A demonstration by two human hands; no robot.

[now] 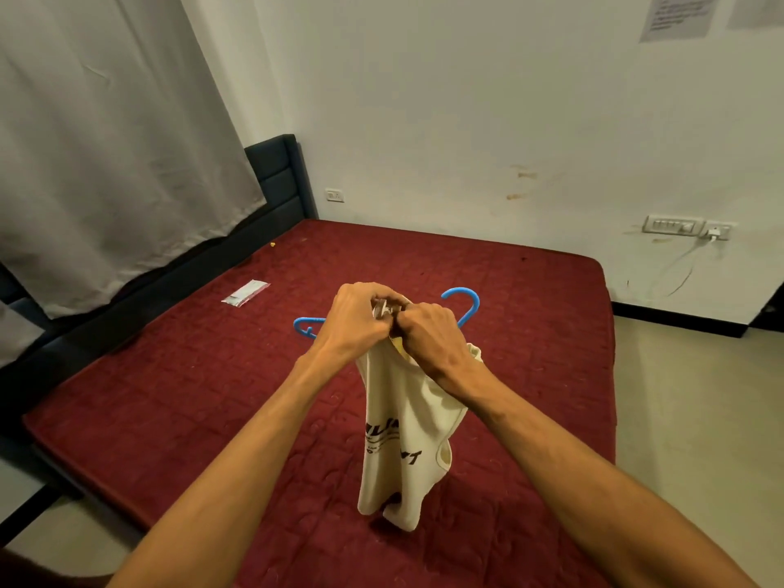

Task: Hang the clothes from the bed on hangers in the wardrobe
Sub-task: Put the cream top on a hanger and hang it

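Observation:
A cream sleeveless top (403,435) with black lettering hangs above the dark red bed (212,396), held up at its neckline. My left hand (356,318) and my right hand (428,337) both grip the bunched fabric at the top, knuckles close together. A blue plastic hanger (466,305) sits behind my hands; its hook shows to the right and one arm end (305,326) pokes out to the left. The middle of the hanger is hidden by my hands, so I cannot tell which hand holds it.
A small clear packet (246,292) lies on the bed at the left. A dark headboard (275,176) and a grey curtain (106,163) stand along the left. White wall with switches (672,226) is behind; pale floor (695,418) lies right of the bed.

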